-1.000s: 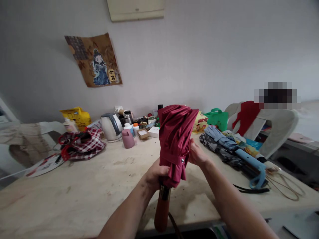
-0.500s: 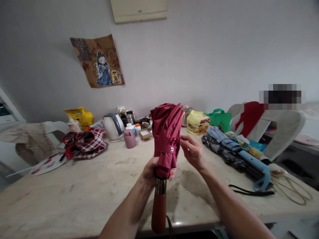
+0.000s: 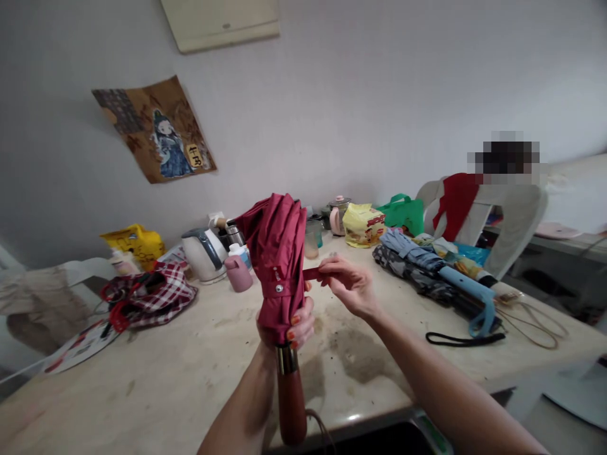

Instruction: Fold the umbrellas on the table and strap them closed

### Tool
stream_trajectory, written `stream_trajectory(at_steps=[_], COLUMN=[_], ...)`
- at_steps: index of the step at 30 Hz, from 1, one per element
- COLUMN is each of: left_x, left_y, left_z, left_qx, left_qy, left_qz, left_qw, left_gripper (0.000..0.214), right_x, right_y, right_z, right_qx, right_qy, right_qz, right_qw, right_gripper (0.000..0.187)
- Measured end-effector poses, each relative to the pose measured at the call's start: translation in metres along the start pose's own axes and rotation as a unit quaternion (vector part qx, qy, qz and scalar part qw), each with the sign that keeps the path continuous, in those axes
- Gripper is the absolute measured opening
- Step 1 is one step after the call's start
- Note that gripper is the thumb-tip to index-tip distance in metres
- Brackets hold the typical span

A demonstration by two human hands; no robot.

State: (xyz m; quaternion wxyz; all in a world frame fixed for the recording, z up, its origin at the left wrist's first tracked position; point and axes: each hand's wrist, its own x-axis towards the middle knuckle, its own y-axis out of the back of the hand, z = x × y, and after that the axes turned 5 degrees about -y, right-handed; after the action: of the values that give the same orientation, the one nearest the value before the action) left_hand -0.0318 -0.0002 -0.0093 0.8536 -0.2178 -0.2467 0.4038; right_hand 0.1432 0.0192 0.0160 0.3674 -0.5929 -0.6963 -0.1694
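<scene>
A folded dark red umbrella (image 3: 277, 249) stands upright over the table edge, its brown handle (image 3: 291, 401) pointing down. My left hand (image 3: 290, 325) is wrapped round the bunched fabric just above the handle's metal collar. To its right, my right hand (image 3: 348, 283) pinches the umbrella's red closing strap (image 3: 311, 273) and holds it out sideways from the canopy. A metal snap (image 3: 278, 288) shows on the fabric band facing me.
On the pale table (image 3: 156, 373) lie a red plaid umbrella (image 3: 152, 292) at left, a white kettle (image 3: 203, 254), a pink bottle (image 3: 238, 273), and blue and dark folded umbrellas (image 3: 441, 278) at right. A person sits on a chair (image 3: 515, 221) at far right.
My right hand let go of the canopy, then took the strap and pulled it out to the right. The umbrella shifted left and the view tilted.
</scene>
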Motion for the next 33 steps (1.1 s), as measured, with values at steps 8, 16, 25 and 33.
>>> stream_trajectory(at_steps=[8,16,25,33], left_x=[0.004,0.006,0.008,0.004], left_y=[-0.010,-0.011,-0.003,-0.011], left_z=[-0.001,0.003,0.010,0.023], left_qx=[-0.045,0.027,0.005,0.037], left_qy=[-0.052,-0.024,-0.031,-0.075], left_qz=[-0.096,-0.030,0.056,0.058], left_qw=[0.993,0.999,0.998,0.995], left_gripper=[0.067,0.049,0.054,0.045], right_x=[0.009,0.016,0.016,0.018], right_y=[0.006,0.012,0.016,0.020], right_z=[0.005,-0.005,0.009,0.002], right_qx=[0.019,-0.050,0.060,0.108], right_qy=[-0.147,-0.230,-0.259,-0.270], right_qz=[0.022,-0.016,0.046,0.062], right_qw=[0.989,0.972,0.963,0.955], right_gripper=[0.022,0.027,0.035,0.040])
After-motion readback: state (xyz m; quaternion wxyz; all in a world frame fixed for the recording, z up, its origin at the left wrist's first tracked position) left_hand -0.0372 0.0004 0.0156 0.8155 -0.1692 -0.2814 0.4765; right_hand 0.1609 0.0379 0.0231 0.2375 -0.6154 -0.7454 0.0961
